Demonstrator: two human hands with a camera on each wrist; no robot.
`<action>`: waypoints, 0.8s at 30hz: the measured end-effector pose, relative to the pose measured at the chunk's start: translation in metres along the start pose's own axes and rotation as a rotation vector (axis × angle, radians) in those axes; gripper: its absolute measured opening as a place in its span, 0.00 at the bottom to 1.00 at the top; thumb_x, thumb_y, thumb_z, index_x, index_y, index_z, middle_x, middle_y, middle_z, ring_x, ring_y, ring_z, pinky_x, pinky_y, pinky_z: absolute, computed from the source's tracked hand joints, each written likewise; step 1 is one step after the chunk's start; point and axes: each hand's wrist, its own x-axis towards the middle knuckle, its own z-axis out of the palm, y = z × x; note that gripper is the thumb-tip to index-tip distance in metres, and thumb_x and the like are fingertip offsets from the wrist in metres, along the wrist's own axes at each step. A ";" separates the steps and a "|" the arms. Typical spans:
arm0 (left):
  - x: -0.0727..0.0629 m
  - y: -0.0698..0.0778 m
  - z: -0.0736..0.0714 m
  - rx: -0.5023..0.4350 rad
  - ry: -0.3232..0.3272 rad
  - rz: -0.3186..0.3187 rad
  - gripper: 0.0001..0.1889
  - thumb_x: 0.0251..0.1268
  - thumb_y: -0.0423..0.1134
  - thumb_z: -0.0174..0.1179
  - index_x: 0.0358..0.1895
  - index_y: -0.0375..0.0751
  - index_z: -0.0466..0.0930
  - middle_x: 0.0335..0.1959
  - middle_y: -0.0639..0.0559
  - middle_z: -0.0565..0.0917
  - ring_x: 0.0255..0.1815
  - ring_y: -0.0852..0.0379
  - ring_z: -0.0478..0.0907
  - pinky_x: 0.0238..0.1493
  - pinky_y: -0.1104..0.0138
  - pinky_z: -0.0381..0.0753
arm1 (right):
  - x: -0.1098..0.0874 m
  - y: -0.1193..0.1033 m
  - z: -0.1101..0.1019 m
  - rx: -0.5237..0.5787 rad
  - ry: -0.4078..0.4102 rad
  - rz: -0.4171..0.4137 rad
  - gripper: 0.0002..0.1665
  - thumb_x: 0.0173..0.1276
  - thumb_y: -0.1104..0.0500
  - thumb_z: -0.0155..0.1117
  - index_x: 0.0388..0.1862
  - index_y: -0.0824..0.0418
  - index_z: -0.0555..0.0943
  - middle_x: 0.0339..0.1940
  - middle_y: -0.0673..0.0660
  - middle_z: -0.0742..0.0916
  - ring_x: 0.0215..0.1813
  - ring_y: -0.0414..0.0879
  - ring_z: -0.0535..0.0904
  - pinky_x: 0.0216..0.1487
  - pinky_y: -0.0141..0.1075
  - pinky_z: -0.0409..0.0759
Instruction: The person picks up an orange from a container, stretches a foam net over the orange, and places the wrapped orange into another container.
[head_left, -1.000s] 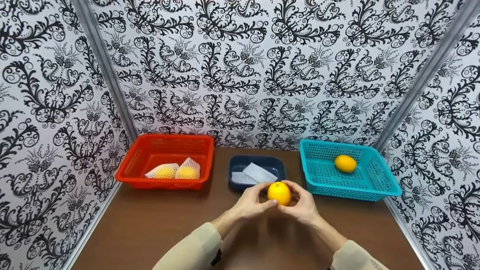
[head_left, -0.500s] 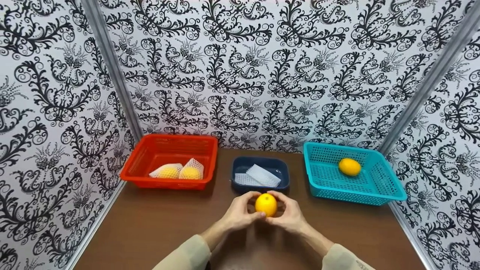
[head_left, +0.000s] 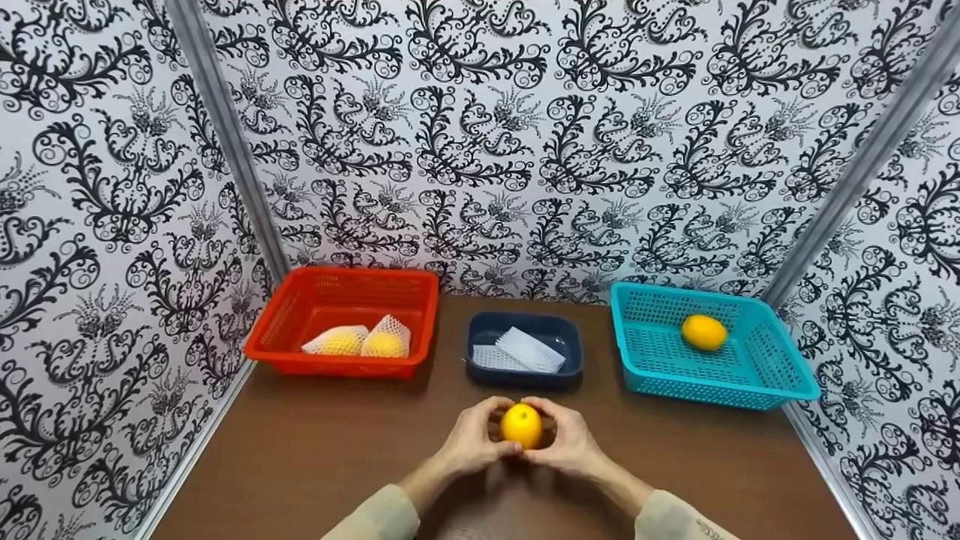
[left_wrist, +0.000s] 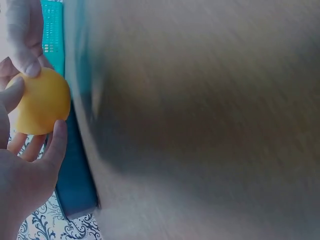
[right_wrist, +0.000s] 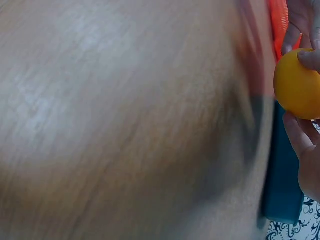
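Note:
A bright orange [head_left: 521, 425] is held between both hands above the middle of the brown table, in front of the small navy tray. My left hand [head_left: 474, 439] curls its thumb and fingers round the left side. From the right, my right hand [head_left: 568, 441] grips it the same way, the two thumbs close together at the near side. The left wrist view shows the orange [left_wrist: 45, 102] with fingertips on its skin; in the right wrist view the orange [right_wrist: 297, 85] is partly cut off by the frame's edge.
The navy tray [head_left: 480, 379] holds white foam nets [head_left: 529, 350]. At the left, a red basket [head_left: 337, 366] contains two netted yellow-orange fruits [head_left: 384, 343]. A turquoise basket [head_left: 697, 386] with one loose orange fruit [head_left: 703, 332] stands at the right. Patterned walls [head_left: 495, 150] enclose the table [head_left: 300, 465].
Both hands have brought the orange back toward the person and a little left, away from the navy tray. The head view has shifted slightly. The grip stays on the orange.

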 end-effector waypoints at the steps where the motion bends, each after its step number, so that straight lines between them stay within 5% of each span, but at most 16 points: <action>1: 0.000 0.000 0.000 0.015 0.001 -0.004 0.33 0.58 0.32 0.84 0.68 0.37 0.81 0.61 0.38 0.89 0.54 0.42 0.92 0.61 0.51 0.94 | 0.000 0.001 0.001 0.004 -0.006 0.004 0.50 0.54 0.57 0.93 0.74 0.68 0.80 0.66 0.63 0.91 0.57 0.48 0.92 0.63 0.28 0.87; 15: -0.005 -0.005 0.002 0.094 -0.005 -0.041 0.33 0.56 0.36 0.86 0.66 0.41 0.83 0.61 0.44 0.90 0.59 0.45 0.90 0.65 0.50 0.90 | -0.003 0.005 0.008 -0.008 -0.041 0.015 0.48 0.53 0.57 0.93 0.73 0.62 0.80 0.65 0.61 0.90 0.63 0.54 0.91 0.65 0.29 0.86; 24: -0.008 -0.008 0.002 0.096 -0.042 -0.072 0.36 0.56 0.41 0.86 0.69 0.42 0.82 0.64 0.44 0.90 0.61 0.46 0.89 0.68 0.52 0.88 | -0.004 0.006 0.009 -0.069 -0.036 -0.076 0.47 0.54 0.54 0.92 0.72 0.63 0.81 0.65 0.61 0.91 0.63 0.48 0.89 0.67 0.31 0.87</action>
